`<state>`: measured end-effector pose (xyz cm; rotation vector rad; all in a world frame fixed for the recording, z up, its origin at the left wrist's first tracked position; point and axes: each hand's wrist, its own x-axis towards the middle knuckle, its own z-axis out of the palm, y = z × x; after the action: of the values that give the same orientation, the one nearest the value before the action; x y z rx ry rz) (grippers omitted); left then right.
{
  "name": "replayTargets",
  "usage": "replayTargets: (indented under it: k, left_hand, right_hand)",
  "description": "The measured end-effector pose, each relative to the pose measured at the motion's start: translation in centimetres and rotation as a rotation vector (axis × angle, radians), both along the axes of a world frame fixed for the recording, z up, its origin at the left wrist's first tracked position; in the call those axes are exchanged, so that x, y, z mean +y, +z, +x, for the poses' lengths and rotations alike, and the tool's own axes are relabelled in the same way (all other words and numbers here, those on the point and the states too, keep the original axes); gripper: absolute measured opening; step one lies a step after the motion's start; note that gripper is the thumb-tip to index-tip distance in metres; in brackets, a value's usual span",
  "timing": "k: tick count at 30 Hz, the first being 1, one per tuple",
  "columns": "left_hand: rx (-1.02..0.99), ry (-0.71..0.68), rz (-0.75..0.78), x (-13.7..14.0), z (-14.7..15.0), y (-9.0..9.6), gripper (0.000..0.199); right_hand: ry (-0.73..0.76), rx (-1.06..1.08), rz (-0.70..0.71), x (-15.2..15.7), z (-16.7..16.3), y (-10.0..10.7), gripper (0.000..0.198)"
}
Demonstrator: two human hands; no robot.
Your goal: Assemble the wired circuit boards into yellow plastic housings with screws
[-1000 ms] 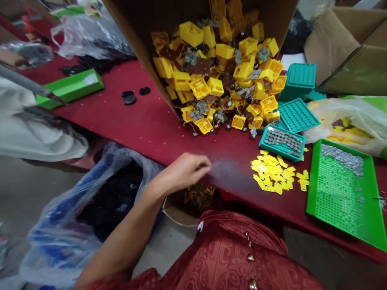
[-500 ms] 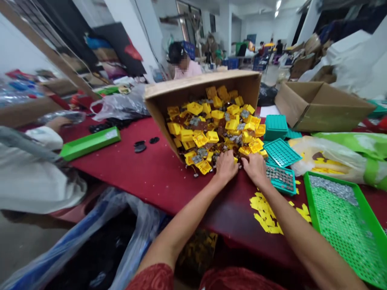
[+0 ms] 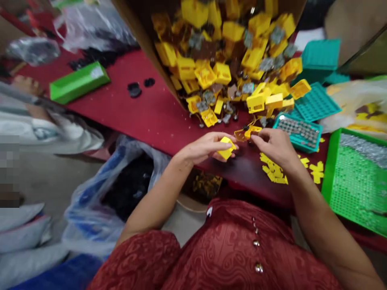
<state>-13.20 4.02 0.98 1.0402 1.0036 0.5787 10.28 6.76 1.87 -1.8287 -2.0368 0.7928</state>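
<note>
A small yellow plastic case (image 3: 226,148) is pinched between the thumb and fingers of my left hand (image 3: 208,146), just over the table's front edge. My right hand (image 3: 276,147) is closed at the fingertips on a yellow plastic piece (image 3: 252,131), close to the left hand. Beside that piece is an orange-brown part (image 3: 240,135); whether it is joined to it I cannot tell. Beyond both hands, a tipped cardboard box (image 3: 142,44) spills many yellow cases (image 3: 205,75) with grey and brown parts among them onto the red tabletop (image 3: 121,104).
At right stand a teal tray of round metal pieces (image 3: 302,131), flat yellow pieces (image 3: 273,169) and a green perforated tray (image 3: 353,193). A green bin (image 3: 80,82) and black parts (image 3: 134,90) lie left. Another person's hand (image 3: 28,85) rests at far left.
Both hands have drawn back from the pile towards my body, now with yellow pieces in them. My view has tilted down, and the box appears closer.
</note>
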Motion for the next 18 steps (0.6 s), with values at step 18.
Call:
replayTargets:
  k: [18]
  left_hand:
    - [-0.057, 0.35, -0.191, -8.3, -1.3, -0.9, 0.041]
  right_hand:
    - [0.213, -0.089, 0.474, -3.7, 0.1, -2.0, 0.024]
